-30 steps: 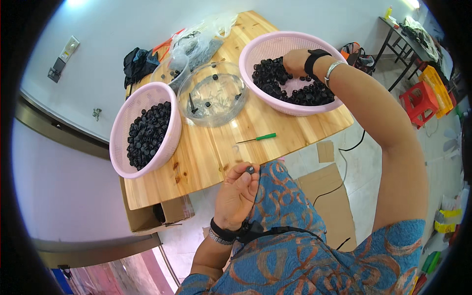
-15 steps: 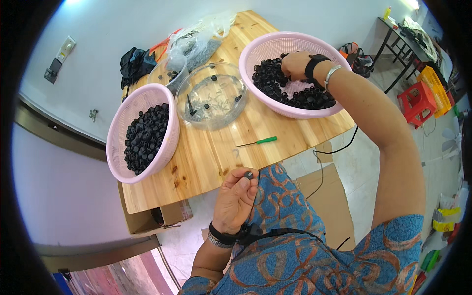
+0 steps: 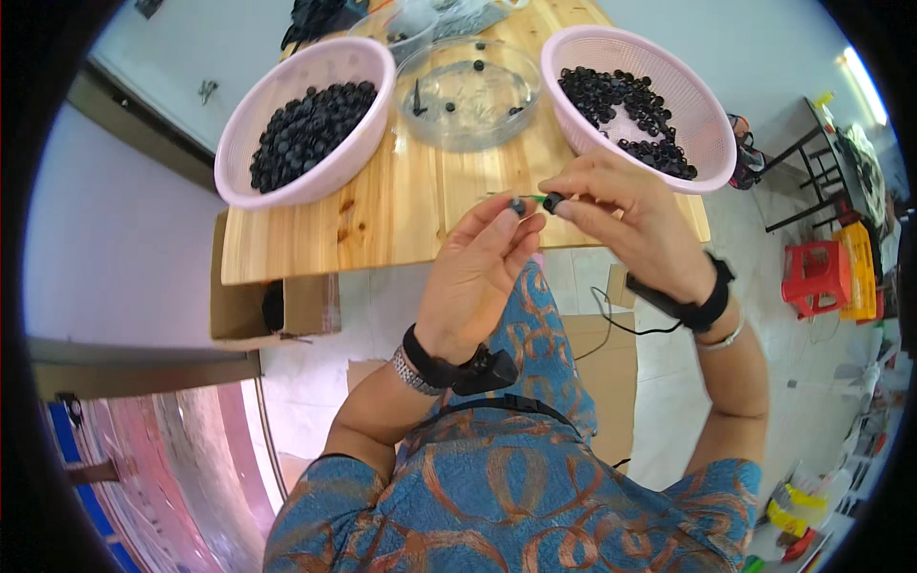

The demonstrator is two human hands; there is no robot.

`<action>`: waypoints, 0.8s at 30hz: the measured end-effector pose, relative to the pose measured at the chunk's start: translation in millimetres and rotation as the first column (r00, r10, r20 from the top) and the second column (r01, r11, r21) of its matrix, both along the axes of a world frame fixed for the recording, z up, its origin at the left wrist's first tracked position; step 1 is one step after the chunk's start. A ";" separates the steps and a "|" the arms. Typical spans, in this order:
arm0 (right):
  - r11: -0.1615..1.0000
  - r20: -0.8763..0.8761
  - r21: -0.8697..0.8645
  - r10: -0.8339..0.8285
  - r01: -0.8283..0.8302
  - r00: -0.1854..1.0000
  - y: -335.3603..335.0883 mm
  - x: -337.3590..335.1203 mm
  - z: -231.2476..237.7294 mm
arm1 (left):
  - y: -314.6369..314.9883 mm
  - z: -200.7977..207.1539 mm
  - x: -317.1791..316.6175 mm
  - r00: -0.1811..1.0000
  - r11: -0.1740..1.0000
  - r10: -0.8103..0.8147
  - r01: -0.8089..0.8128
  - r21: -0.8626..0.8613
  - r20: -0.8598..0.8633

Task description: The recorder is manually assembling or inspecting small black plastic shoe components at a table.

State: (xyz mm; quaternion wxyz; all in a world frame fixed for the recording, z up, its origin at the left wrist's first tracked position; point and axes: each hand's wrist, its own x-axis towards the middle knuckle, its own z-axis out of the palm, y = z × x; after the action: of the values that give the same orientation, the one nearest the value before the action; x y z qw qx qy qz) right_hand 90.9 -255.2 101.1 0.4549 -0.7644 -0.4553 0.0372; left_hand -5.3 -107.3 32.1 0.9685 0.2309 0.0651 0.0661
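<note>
My left hand (image 3: 473,272) pinches a small dark round part with a pale tip (image 3: 517,206) between thumb and fingers, just off the table's near edge. Close to its right, my right hand (image 3: 650,224) grips a small black ring-shaped cap (image 3: 553,202) by its side. The two pieces are a short gap apart. Behind the fingers a bit of the green screwdriver (image 3: 537,198) shows on the wood, mostly hidden. Beyond my right hand stands a pink basket (image 3: 718,153) of black caps. A second pink basket (image 3: 227,172), heaped with black round parts, is at the left.
Between the baskets, a clear round tray (image 3: 468,141) holds tiny clear pieces and several black parts on the wooden table (image 3: 315,244). A clear tub (image 3: 406,33) and plastic bags lie behind. A cardboard box (image 3: 310,310) sits below; a red stool (image 3: 814,277) stands right.
My right hand has come out of the right basket with a black cap and moved beside my left hand. The whole view has tilted down, so the table sits higher.
</note>
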 end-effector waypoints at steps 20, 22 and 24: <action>0.927 0.400 0.262 -0.358 0.269 0.844 27.9 -65.0 -75.1 | -23.2 -25.5 -25.8 0.981 0.975 0.185 -0.191 0.114 0.063; 0.909 0.182 0.354 -0.298 0.220 0.937 30.2 -69.6 -82.5 | -23.3 -29.1 -27.8 0.981 0.971 0.184 -0.190 0.145 0.053; 0.893 0.071 0.386 -0.280 0.232 0.957 27.5 -75.1 -91.1 | -24.6 -34.2 -30.5 0.983 0.966 0.178 -0.185 0.182 0.052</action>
State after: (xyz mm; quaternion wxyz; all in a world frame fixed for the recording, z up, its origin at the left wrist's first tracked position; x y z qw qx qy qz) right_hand 15.8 -227.7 10.0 0.5637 -0.7179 -0.3766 -0.1581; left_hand -35.8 -132.0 -2.2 0.9336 0.3120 0.0623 0.1645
